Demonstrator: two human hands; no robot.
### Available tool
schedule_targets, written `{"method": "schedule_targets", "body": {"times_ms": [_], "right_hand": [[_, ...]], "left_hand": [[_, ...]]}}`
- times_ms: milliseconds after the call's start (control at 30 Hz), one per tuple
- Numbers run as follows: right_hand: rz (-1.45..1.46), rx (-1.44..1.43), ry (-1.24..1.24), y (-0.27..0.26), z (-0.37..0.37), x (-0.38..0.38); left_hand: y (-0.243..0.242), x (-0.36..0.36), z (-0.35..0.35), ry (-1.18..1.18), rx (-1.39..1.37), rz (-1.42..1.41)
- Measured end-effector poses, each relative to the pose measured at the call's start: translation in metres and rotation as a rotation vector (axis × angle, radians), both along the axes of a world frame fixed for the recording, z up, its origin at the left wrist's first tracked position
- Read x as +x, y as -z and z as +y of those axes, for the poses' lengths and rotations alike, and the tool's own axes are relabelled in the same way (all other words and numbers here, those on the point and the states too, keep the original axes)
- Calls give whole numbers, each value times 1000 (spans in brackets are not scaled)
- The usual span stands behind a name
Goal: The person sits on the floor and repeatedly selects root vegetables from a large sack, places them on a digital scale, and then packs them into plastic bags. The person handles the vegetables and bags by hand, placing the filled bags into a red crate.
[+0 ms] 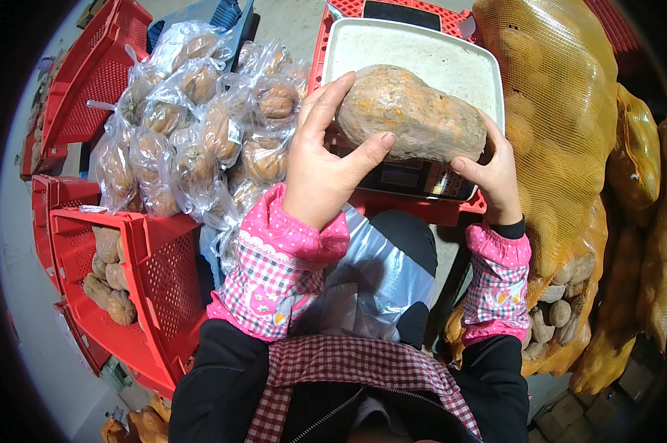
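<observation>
Both my hands grip one long, tan-orange pumpkin [411,113] by its ends. My left hand [328,155] clasps its left end, thumb along the near side. At its right end is my right hand [497,158], the thumb on the near lower edge and most fingers hidden behind. The pumpkin lies over the white pan of a weighing scale [422,47]; whether it touches the pan I cannot tell. Below it shows the scale's dark front panel [405,180] with keys. Clear plastic bags [367,271] lie across my lap.
Bagged pumpkins [200,122] are heaped to the left. A red plastic crate [167,288] beside them holds loose pumpkins [109,277]. Large yellow mesh sacks [560,138] of pumpkins line the right side; one sack's mouth exposes several pumpkins [555,310]. A red crate [469,207] supports the scale.
</observation>
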State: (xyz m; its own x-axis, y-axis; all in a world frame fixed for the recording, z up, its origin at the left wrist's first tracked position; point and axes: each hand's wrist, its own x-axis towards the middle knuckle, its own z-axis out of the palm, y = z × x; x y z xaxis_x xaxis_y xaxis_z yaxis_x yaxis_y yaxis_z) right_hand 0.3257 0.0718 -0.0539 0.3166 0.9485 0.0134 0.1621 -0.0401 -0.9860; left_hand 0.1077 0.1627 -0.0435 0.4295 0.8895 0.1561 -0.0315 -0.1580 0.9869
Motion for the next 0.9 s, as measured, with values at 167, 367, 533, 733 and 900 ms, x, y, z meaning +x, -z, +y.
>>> {"method": "schedule_targets", "body": {"times_ms": [167, 367, 533, 733, 900], "right_hand": [[-151, 99, 66, -5, -6, -16], [-274, 202, 208, -14, -27, -37], [-115, 161, 246, -26, -54, -48], [-504, 245, 412, -37, -111, -66], [-810, 462, 499, -38, -164, -74]], "left_hand": [[1, 1, -4, -23, -180, -113], [-6, -5, -8, 52, -149, -125], [-12, -4, -25, 44, -4, 7], [-18, 0, -59, 181, 65, -61], [-27, 5, -98, 402, -123, -437]]}}
